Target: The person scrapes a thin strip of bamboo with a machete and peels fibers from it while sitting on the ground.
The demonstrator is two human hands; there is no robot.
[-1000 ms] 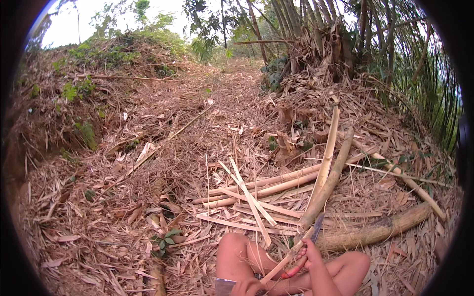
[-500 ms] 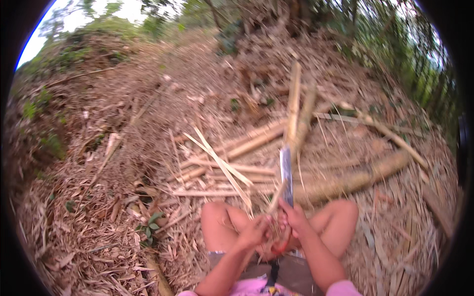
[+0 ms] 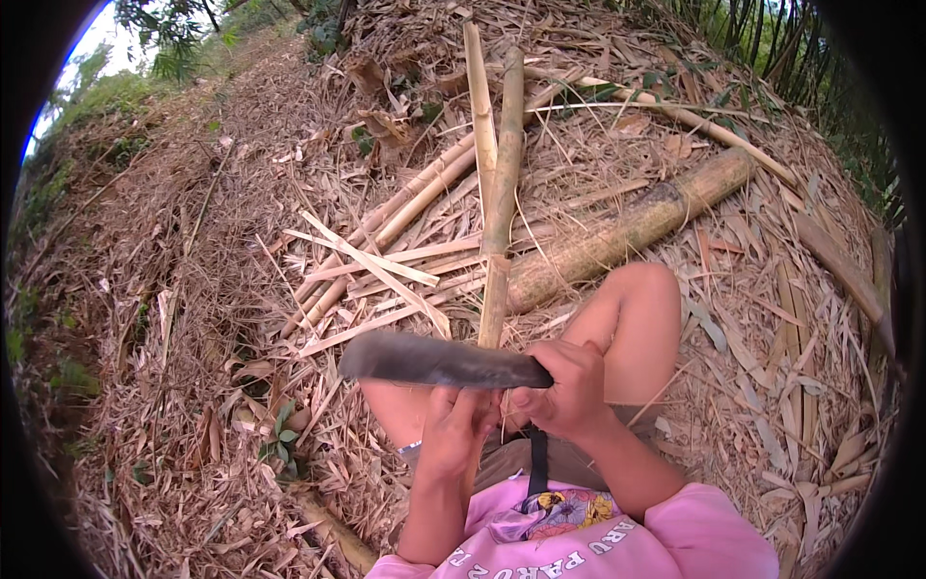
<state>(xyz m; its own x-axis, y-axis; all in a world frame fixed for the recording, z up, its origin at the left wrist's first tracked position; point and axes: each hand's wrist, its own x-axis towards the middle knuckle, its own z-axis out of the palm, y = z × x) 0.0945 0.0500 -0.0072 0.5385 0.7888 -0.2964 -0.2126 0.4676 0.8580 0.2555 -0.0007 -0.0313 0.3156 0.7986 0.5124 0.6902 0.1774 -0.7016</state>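
My right hand [image 3: 567, 386] is closed round the grip of a machete, and the grip is mostly hidden by the fingers. Its broad dark blade [image 3: 434, 365] points left, lying across in front of my left hand [image 3: 457, 425]. That hand is closed on a split bamboo piece [image 3: 495, 304], which stands up past the far side of the blade. The blade crosses the bamboo; whether the edge touches it I cannot tell. Both hands are close together above my lap, between my bent knees.
Pale split bamboo strips [image 3: 386, 280] lie crossed on the leaf-covered ground ahead. A thick bamboo pole [image 3: 632, 236] lies beyond my right knee, and two longer bamboo lengths [image 3: 503, 154] point away from me. A small green plant [image 3: 282, 434] grows at the left.
The machete has swung from pointing away from me to lying crosswise, its blade now pointing left. My right hand has turned with it. The view has shifted downward and to the right.
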